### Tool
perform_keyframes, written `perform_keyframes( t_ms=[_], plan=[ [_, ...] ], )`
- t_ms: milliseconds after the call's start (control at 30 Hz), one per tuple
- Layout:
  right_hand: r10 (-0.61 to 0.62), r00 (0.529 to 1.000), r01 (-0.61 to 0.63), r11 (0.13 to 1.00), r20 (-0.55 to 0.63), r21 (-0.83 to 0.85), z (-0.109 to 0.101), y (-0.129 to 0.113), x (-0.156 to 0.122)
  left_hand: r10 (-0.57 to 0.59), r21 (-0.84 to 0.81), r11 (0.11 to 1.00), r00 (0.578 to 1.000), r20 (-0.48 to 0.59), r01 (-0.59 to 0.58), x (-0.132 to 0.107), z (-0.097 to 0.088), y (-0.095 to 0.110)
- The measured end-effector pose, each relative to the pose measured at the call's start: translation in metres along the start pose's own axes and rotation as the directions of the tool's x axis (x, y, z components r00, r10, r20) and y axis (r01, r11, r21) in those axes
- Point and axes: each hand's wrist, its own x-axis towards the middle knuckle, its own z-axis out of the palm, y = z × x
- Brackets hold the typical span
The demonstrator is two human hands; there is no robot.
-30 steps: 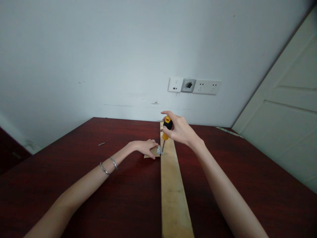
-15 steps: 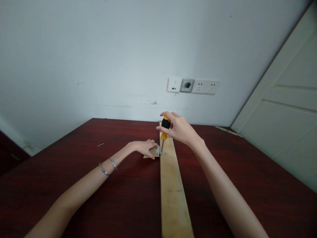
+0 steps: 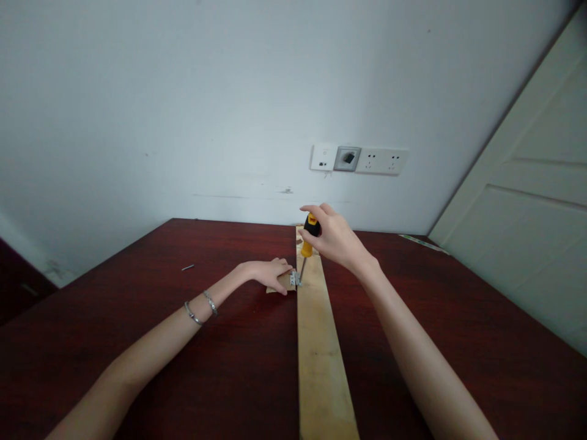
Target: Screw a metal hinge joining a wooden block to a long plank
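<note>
Pinning small board [image 3: 286, 282] left of plank [image 3: 321, 342]: left hand [image 3: 274, 273] splayed on top, likely so it can't shift. Metal hinge [image 3: 293, 278] spans the seam. Right hand [image 3: 337, 238] grips screwdriver [image 3: 307, 249], tip down at hinge, probably for steady pressure. Plank runs near-to-far on tabletop [image 3: 229, 241].

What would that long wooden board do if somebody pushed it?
The board would probably stay stiff, since it looks solid and lies straight. Resting flat on the table, it seems more apt to slide than roll or tip. It may tug the small brown piece along, as a metal hinge appears to bridge the two.
</note>
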Motion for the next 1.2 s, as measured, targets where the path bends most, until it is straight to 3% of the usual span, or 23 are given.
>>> perform_keyframes(
  t_ms=[267,700,1200],
  plan=[
    [0.009,1.0,-0.009,0.999,-0.028,-0.033,0.003,-0.003,-0.002,0.008,-0.013,1.0,1.0,0.0,-0.008,0.002,0.002,-0.003],
    [-0.043,0.997,0.056,0.979,-0.071,0.194,0.009,0.006,0.001,0.015,-0.026,1.0,1.0,0.003,-0.014,0.001,0.001,-0.002],
    [-0.09,0.994,0.104,0.947,-0.061,0.303,0.007,0.007,0.001,0.013,-0.006,1.0,1.0,-0.005,-0.013,0.002,0.002,-0.002]
  ],
)
